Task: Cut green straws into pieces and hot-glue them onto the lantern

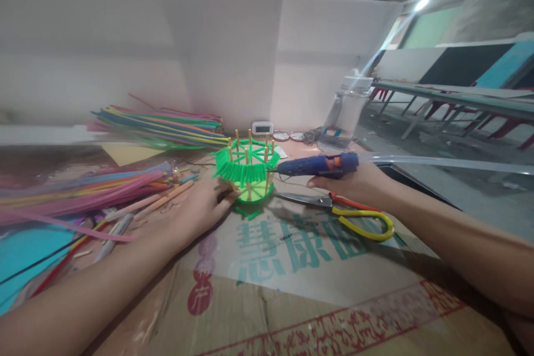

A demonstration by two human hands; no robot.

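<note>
A small round craft model stands upright on the table, with a green base, wooden posts and a fringe of bright green strips around its upper ring. My left hand is closed at the model's lower left, its fingers at the base rim. A blue glue gun lies level in my right hand, its tip at the right side of the green fringe. Just below are scissors with a red and a yellow handle, blades toward the model. Short green pieces lie in front of the base.
Bundles of coloured pipe cleaners lie at the back left, more strips nearer. A clear water bottle stands at the back right, near a small digital timer. Printed cardboard covers the tabletop. A translucent glue stick extends behind the gun.
</note>
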